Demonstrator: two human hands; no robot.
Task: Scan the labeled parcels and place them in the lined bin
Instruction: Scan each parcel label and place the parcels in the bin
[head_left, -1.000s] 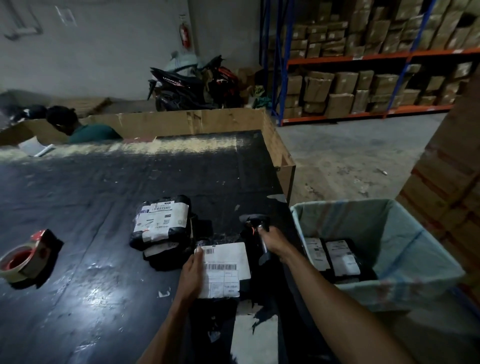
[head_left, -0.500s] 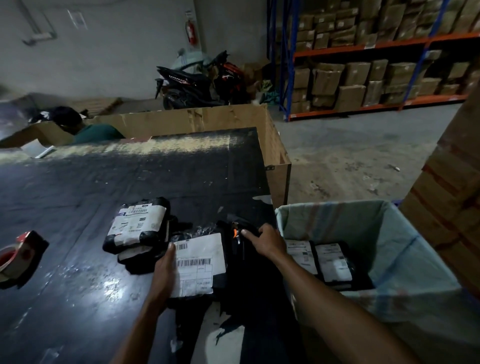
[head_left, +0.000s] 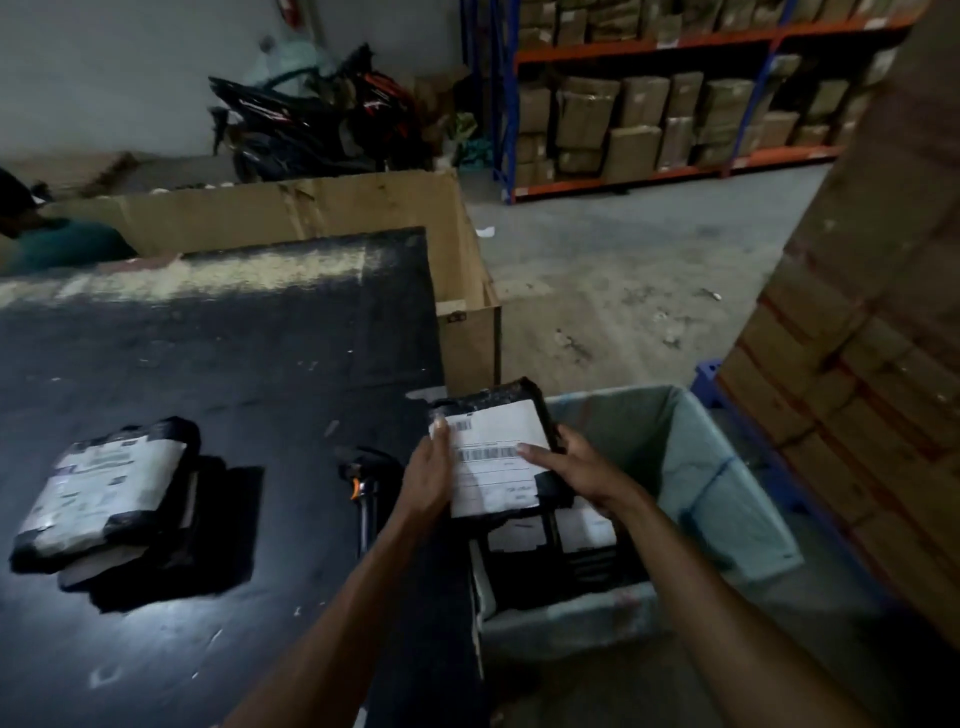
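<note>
Parcel (head_left: 493, 457) in both hands, label barcodes visible, print unreadable

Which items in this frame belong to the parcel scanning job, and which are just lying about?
Job: held parcel in left hand and right hand; scanner on table; waiting parcels; lined bin; binned parcels.

Lying about: motorbike; shelf cartons; cardboard wall; carton stack.

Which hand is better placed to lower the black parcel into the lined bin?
Probably the right hand: it grips the black white-labelled plastic parcel on the side over the pale-lined bin. The left hand holds the table-side edge.
</note>
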